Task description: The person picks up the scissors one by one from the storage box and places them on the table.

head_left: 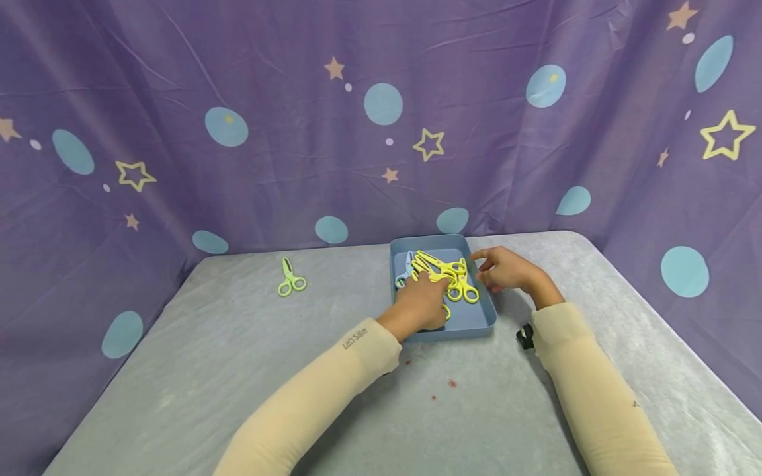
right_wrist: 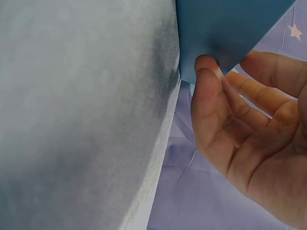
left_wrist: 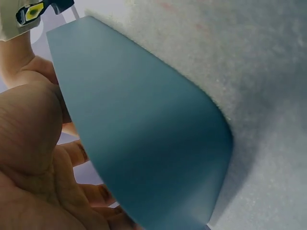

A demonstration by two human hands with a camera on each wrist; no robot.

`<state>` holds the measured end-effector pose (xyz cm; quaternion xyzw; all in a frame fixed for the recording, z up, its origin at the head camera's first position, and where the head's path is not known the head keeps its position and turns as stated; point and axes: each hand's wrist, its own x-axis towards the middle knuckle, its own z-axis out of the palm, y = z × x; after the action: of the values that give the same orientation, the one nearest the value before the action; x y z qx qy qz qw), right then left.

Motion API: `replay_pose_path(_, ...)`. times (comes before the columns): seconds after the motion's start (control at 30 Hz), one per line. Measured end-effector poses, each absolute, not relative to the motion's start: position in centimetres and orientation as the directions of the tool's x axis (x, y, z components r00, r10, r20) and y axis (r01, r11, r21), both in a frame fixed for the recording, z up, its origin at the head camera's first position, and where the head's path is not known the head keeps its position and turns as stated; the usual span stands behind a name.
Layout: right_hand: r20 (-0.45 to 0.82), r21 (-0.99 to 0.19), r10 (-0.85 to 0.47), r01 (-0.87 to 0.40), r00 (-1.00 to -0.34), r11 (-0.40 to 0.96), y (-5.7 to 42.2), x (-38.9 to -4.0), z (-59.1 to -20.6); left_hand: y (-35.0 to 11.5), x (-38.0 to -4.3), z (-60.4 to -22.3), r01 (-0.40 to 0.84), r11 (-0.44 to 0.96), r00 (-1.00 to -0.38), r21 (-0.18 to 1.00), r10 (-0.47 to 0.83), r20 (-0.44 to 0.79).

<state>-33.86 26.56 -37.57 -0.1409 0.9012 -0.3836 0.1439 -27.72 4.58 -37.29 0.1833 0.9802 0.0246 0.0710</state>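
My left hand [head_left: 420, 304] reaches over the near-left part of a blue-grey tray [head_left: 455, 332], among several yellow-handled scissors [head_left: 440, 266]. Its fingertips are hidden, by the hand itself in the head view and by the tray wall in the left wrist view, so I cannot tell whether they grip a pair. A pale-blue pair of scissors [head_left: 409, 263] lies along the tray's left side. At the right wall, my right hand [head_left: 505, 268] holds the rim: thumb against the outside, other fingertips at the top edge, as the right wrist view shows.
A green pair of scissors [head_left: 288, 281] lies by itself on the grey-covered table [head_left: 250, 370], left of the tray. A purple curtain [head_left: 286, 185] with stars and blue ovals hangs behind and at both sides. Small red marks [head_left: 452, 383] dot the cloth before the tray.
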Motion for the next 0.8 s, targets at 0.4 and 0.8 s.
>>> replay_pose_path(0.4,-0.154,-0.728,-0.366,-0.146,-0.918,0.67,26.55,-33.81,-37.43,4.34,-27.84,-37.4,0.441,0.892,-0.882,0.095,0.451,-0.141)
replay_pose_path(0.8,-0.149,-0.726,-0.373,-0.155,-0.916,0.67,26.56,-33.69,-37.28,4.61,-27.73,-37.3,0.515,0.857,-0.843,-0.028,0.5,-0.199)
